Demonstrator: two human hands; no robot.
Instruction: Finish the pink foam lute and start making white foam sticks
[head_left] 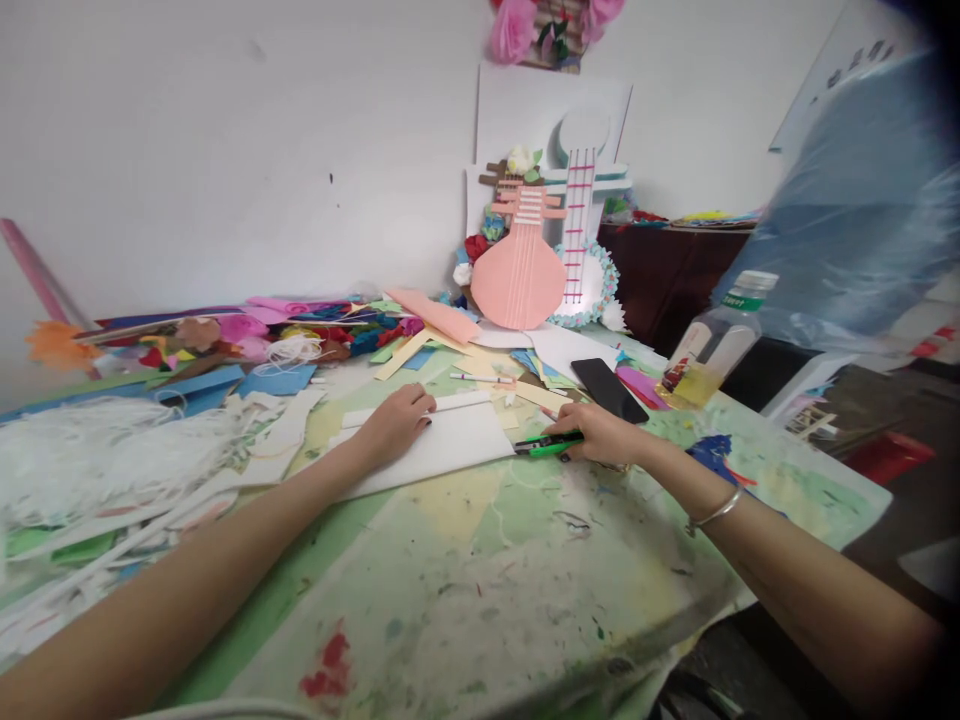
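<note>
My left hand lies over a white board, fingers resting on its surface near a narrow white strip along the far side. In my right hand is a green and black utility knife, its tip pointing left at the board's right corner. Whether the blade touches the board I cannot tell. Beyond the board lies a white pen. A black phone rests just past my right hand.
White shredded strips and coloured paper scraps cover the left side. At the back stand a pink paper lute and a white paper instrument. A bottle of yellow liquid stands at right. The table is paint-stained.
</note>
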